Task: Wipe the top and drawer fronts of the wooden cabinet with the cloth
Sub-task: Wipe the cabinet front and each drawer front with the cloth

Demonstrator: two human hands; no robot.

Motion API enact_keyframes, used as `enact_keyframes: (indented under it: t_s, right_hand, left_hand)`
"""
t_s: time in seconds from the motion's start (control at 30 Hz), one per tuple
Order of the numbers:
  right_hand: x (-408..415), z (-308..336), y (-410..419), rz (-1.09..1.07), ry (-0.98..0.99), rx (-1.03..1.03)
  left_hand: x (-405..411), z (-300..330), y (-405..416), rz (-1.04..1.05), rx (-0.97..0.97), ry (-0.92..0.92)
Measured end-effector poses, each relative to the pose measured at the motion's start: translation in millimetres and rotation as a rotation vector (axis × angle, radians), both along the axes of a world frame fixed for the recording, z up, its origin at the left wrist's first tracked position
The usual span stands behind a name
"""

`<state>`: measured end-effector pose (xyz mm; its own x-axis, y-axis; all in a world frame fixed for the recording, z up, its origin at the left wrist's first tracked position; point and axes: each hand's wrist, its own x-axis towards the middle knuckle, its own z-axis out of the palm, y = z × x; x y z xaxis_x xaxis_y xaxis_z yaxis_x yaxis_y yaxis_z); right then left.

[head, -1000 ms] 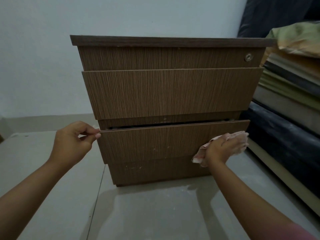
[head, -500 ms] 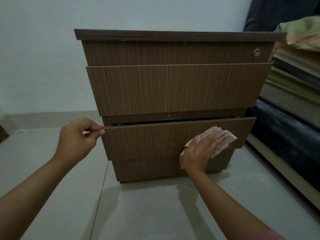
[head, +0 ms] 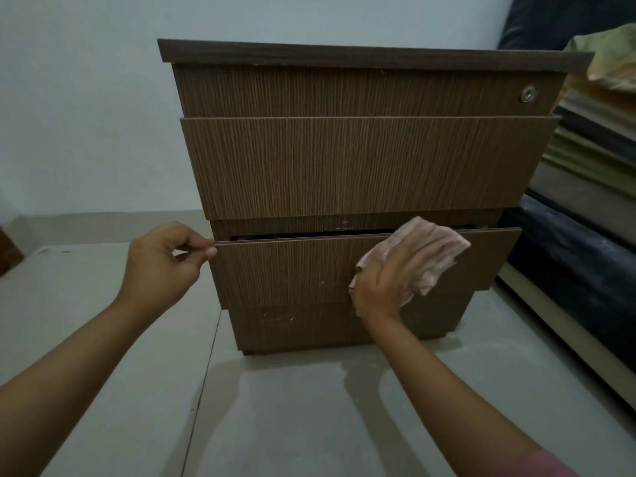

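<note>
The wooden cabinet (head: 364,160) stands on the floor in front of me, its dark top edge (head: 371,56) seen from below. Its lower drawer front (head: 285,273) is pulled out a little, with a dark gap above it. My left hand (head: 165,266) pinches the top left corner of that drawer front between thumb and fingers. My right hand (head: 392,277) presses a crumpled pinkish cloth (head: 437,256) flat against the right half of the same drawer front.
A lock (head: 528,94) sits at the top right of the upper drawer. A stack of folded mattresses and bedding (head: 592,187) rises right beside the cabinet. Pale tiled floor (head: 275,414) lies in front and to the left; a plain wall (head: 86,115) stands behind.
My right hand has slid the cloth leftwards along the lower drawer front, from its right edge toward the middle. My left hand kept its pinch on the drawer's left corner.
</note>
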<state>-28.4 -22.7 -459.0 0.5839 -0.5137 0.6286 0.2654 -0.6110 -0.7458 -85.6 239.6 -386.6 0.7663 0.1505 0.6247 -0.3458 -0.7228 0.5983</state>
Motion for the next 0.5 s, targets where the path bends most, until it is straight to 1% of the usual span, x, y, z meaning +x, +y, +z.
enact_keyframes:
  t_s: [0.1,0.23,0.33,0.4,0.5]
  right_hand:
    - [-7,-15,15,0.078,-0.007,-0.097]
    - [-9,-31,2,0.06,0.026,-0.243]
    - [-7,-30,-11,-0.024,0.075,-0.289]
    - [-4,-28,-16,-0.013,0.075,-0.301]
    - [1,-22,-10,0.023,0.043,-0.252]
  left_hand:
    - [1,-1,2,0.003,0.001,0.004]
    - [0,0,0,0.014,-0.003,0.007]
    - [0,0,-1,0.01,-0.01,0.007]
    - [-1,0,-1,0.01,-0.003,0.007]
    - [-2,1,-1,0.003,-0.001,0.01]
